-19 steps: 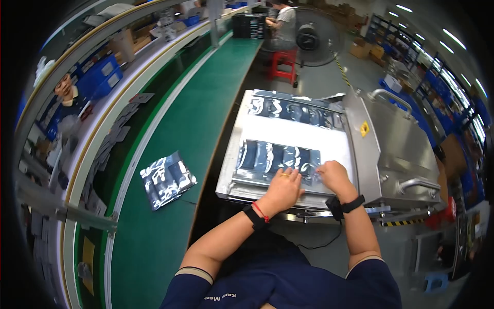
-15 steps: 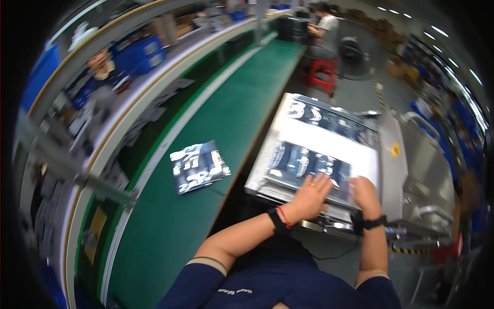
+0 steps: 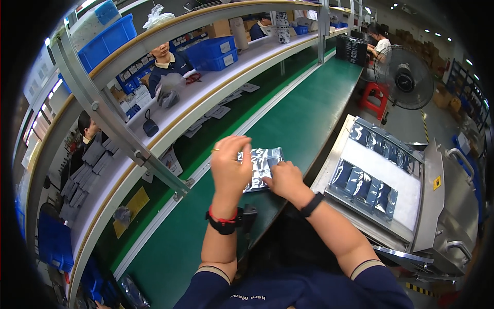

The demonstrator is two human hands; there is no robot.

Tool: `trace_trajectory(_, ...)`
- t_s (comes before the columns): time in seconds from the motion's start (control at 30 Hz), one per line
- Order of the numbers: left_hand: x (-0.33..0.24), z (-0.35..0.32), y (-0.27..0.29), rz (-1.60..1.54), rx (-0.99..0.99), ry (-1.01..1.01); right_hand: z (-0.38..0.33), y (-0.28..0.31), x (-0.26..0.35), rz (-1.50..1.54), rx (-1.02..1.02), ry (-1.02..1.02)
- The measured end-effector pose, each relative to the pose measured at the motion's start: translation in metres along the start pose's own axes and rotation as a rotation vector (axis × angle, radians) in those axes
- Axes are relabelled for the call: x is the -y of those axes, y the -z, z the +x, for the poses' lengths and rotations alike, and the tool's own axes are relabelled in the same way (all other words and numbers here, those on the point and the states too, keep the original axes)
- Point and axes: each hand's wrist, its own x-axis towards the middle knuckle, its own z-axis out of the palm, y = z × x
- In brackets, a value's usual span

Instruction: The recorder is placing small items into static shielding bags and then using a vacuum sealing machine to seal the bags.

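A small stack of shiny dark silver foil pouches lies on the green conveyor belt in front of me. My right hand is closed on the right edge of the pouches, thumb and fingers pinching there. Over their left side, my left hand is raised with fingers curved and thumb apart, and nothing shows in it. Off to the right, more foil pouches lie in a row on the white bed of a steel machine. A second row of pouches lies along its far side.
The machine's steel lid stands raised at the right. A metal post and a long shelf run along the belt's left. Blue bins sit on the shelf, people work behind it, and a fan stands far right.
Both hands have moved left from the pouches on the machine to the stack on the belt. The view has turned left, and the right hand now grips that stack.
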Motion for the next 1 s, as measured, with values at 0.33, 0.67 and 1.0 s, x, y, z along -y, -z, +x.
trace_trajectory(0.33,0.019,0.012,0.025,-0.031,-0.02,0.157,0.042,-0.04,0.031,-0.056,0.095,-0.161)
trace_trajectory(0.67,0.023,-0.003,-0.016,-0.075,0.222,0.216,0.018,0.044,-0.027,-0.013,-0.114,-0.202)
trace_trajectory(1.0,-0.042,-0.048,-0.114,-1.101,0.829,0.575,-0.1,0.164,-0.12,0.511,-0.146,-0.043)
